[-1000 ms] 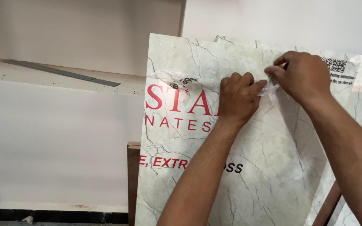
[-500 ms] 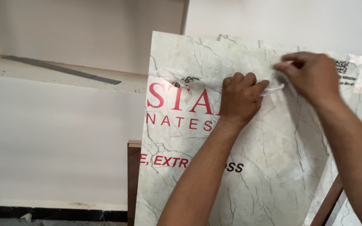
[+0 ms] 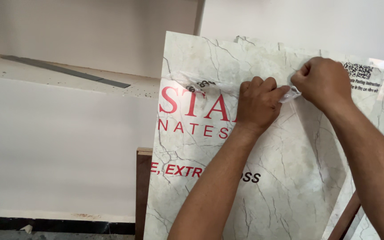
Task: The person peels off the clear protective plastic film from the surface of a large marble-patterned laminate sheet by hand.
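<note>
Scene: I look down on a large, glossy, pale-green marble-patterned tile (image 3: 290, 178) standing nearly upright, filling the centre and right of the frame, printed with red and black lettering.

Film: a thin, clear plastic protective film (image 3: 201, 82) covers the tile's face; its top edge is lifted and crumpled in a band across the upper middle of the frame, so the stone above it shows bare.

Left hand (image 3: 258, 104): pressed against the tile at centre frame, fingers curled over the loosened film edge, apparently bracing the slab while gripping the film.

Right hand (image 3: 325, 82): clenched in a fist at upper right, pinching a bunched strip of the film between thumb and fingers, just beside the left hand, the two nearly touching.

Why held so: in my judgement one hand steadies the tile so that the other's pull lifts the film rather than tipping the slab.

Support: the tile leans back on more tiles of the same kind (image 3: 378, 133), whose edges show at right; a brown wooden frame (image 3: 143, 191) stands at its lower left edge.

Surroundings: a plain white wall (image 3: 58, 146) fills the left; a speckled ledge at upper left carries a flat grey metal strip (image 3: 63, 73).
</note>
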